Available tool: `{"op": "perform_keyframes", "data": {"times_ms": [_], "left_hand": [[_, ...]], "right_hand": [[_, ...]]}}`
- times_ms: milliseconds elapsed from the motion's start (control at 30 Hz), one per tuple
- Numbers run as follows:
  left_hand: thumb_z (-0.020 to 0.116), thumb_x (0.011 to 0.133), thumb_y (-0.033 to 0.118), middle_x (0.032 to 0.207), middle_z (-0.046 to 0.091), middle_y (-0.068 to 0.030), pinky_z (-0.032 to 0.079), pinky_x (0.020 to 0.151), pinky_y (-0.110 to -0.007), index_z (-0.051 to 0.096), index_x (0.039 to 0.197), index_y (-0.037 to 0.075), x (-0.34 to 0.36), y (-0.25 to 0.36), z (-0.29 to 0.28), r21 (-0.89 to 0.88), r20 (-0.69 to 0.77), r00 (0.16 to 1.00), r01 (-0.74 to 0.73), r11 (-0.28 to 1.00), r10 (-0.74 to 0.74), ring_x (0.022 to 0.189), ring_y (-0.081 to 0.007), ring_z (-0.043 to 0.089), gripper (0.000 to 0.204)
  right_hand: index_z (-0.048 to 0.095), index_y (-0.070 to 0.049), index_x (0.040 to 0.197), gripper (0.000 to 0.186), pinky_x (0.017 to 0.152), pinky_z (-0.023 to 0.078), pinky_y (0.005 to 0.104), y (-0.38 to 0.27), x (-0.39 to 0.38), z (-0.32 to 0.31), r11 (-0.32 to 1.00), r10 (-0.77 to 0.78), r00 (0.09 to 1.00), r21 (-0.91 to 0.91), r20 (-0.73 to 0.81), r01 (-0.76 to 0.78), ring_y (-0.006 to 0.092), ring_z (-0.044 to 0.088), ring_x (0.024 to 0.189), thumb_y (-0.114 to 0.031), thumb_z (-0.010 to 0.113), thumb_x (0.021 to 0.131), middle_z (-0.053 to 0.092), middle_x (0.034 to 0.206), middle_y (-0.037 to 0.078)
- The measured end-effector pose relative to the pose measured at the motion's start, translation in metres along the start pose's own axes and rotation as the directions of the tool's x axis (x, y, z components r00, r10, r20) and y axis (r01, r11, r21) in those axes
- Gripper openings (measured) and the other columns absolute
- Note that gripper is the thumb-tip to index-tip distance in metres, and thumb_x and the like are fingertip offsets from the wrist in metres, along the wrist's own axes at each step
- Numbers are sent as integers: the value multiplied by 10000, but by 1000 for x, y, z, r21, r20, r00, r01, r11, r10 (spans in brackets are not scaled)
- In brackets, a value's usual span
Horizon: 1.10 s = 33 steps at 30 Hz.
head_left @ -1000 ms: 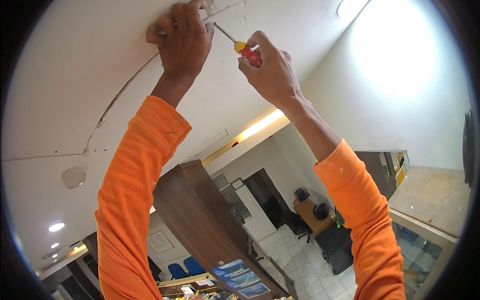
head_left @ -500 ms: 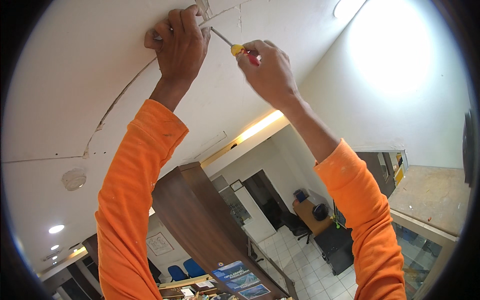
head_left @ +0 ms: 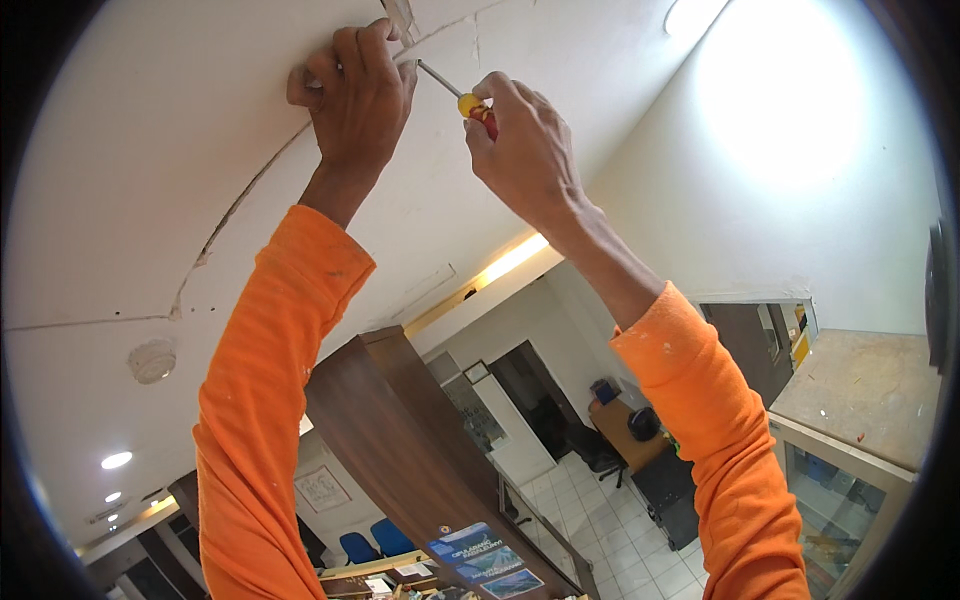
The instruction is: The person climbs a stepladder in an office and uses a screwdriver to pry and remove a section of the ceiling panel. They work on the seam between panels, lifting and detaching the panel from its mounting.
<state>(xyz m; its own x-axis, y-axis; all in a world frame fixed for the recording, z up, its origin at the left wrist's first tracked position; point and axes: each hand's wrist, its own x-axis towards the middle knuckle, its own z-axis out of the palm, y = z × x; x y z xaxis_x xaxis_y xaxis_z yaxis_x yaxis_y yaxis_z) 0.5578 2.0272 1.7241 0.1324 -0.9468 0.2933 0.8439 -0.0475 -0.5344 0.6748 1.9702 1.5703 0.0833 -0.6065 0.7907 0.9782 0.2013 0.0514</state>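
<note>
Overhead, my right hand [head_left: 530, 155] grips a screwdriver [head_left: 470, 104] by its yellow and red handle. The thin metal shaft slants up and left, its tip at the white ceiling [head_left: 200, 130] close beside my left thumb. My left hand [head_left: 357, 110] is raised against the ceiling with its fingers curled; whatever they hold, if anything, is hidden behind them. A narrow opening [head_left: 400, 18] in the ceiling shows just above the left fingertips. From that hand a dark, rough-edged seam [head_left: 245, 195] runs down and left across the ceiling.
A round patch [head_left: 152, 361] marks the ceiling at left. Below stands a dark wooden column [head_left: 400, 420], with blue chairs [head_left: 388, 537] and a cluttered counter beyond. At right are a glass-sided cabinet [head_left: 850, 390] and a white wall; farther back are a desk [head_left: 620, 435] and tiled floor.
My right hand has shifted slightly left and its grip on the screwdriver handle has turned, fingers now higher around it. The tip stays by my left thumb. My left hand is nearly still.
</note>
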Motion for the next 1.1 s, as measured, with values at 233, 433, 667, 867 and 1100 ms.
{"op": "perform_keyframes", "data": {"times_ms": [233,433,667,867,1100], "left_hand": [[828,877,405,1110,502,-11,270,868,-498,542,1267,186,-1,-3,0,-45,29,1000,-6,999,8,1033,-274,451,530],[818,890,417,1110,498,-4,271,862,-502,540,1264,193,-1,-3,0,-11,23,1000,-13,1000,13,1033,-272,442,517],[813,894,418,1123,497,-3,280,865,-505,536,1253,196,-3,-4,1,-24,38,999,-2,1000,3,1048,-276,434,506],[815,891,411,1128,499,-4,284,873,-509,538,1250,193,-2,-3,3,-7,37,999,6,1000,-6,1044,-273,438,503],[820,887,409,1122,509,-15,289,852,-504,538,1246,189,-2,-2,-2,-39,35,999,0,999,2,1028,-283,459,507]], "right_hand": [[599,66,1144,282,801,578,507,-15,3,1,970,244,955,-51,171,-239,411,711,848,-162,638,982,703,1078,260],[616,77,1101,290,764,576,500,-16,0,5,977,210,971,-50,112,-205,403,717,861,-191,649,994,721,1023,259],[639,16,1145,289,774,567,491,-14,4,9,953,279,944,-167,177,-251,385,711,860,-194,713,961,730,998,218],[644,18,1121,273,776,571,502,-3,2,13,988,120,992,-107,38,-115,387,718,830,-197,709,966,739,967,215],[658,16,1166,279,748,575,447,-6,3,24,969,249,966,-8,71,-249,347,719,812,-208,657,999,722,862,176]]}}
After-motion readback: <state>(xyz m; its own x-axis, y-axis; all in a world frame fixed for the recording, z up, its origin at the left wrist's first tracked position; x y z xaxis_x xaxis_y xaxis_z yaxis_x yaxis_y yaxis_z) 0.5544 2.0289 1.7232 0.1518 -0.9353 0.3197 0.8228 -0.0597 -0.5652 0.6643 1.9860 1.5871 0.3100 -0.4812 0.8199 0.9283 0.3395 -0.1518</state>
